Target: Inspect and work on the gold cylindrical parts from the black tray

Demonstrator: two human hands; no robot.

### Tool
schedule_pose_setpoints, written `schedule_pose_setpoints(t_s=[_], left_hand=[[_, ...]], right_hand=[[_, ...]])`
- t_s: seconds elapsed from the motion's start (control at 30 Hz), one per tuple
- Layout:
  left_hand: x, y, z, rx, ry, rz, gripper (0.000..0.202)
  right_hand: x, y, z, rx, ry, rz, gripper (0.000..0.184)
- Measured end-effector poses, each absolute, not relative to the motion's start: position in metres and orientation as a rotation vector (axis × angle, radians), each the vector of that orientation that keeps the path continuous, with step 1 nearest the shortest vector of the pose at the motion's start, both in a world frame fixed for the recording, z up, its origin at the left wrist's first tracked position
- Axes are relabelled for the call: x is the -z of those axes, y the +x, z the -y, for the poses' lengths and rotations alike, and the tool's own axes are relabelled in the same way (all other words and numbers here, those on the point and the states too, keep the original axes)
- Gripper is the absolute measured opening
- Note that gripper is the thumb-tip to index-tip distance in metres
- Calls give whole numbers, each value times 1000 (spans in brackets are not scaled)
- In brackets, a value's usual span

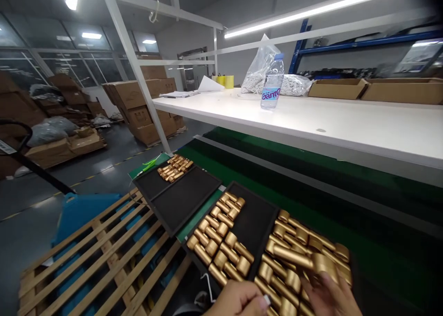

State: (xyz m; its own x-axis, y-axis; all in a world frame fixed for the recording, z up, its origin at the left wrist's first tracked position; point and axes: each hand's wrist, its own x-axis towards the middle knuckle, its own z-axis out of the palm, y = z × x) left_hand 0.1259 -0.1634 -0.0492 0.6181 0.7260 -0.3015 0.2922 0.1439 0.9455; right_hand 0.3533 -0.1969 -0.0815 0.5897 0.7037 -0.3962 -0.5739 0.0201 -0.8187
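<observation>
Spreading right hand [328, 297] over gold caps [294, 263]

Hands lay apart. Caps filled a black tray [254, 219] directly ahead of the right hand, its fingers open across them. The left hand [238, 300] sat curled at the tray's near edge, any grip hidden. A wooden pallet [97, 256] lay left of both hands.

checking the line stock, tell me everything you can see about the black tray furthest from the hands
The black tray is shallow and rectangular, with a raised rim and a dark, matte floor that looks felt-lined. Gold cylinders lie clustered at its far end, and the rest of its floor looks bare. It lies flat on a green surface.
</observation>
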Motion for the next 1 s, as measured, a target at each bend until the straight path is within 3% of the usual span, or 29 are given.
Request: schedule_pose_setpoints(t_s=[0.1,0.4,0.8,1.0], left_hand=[[45,155,170,-449,1435,-741,49],[32,168,198,-532,1455,-648,33],[29,163,199,-473,1619,-777,34],[35,161,196,-369,1550,-881,32]], right_hand=[[50,342,208,-1101,-944,-48,27],[29,313,214,-1362,-510,-556,14],[31,313,211,-1436,-515,-642,16],[22,305,209,-1179,-761,-324,22]])
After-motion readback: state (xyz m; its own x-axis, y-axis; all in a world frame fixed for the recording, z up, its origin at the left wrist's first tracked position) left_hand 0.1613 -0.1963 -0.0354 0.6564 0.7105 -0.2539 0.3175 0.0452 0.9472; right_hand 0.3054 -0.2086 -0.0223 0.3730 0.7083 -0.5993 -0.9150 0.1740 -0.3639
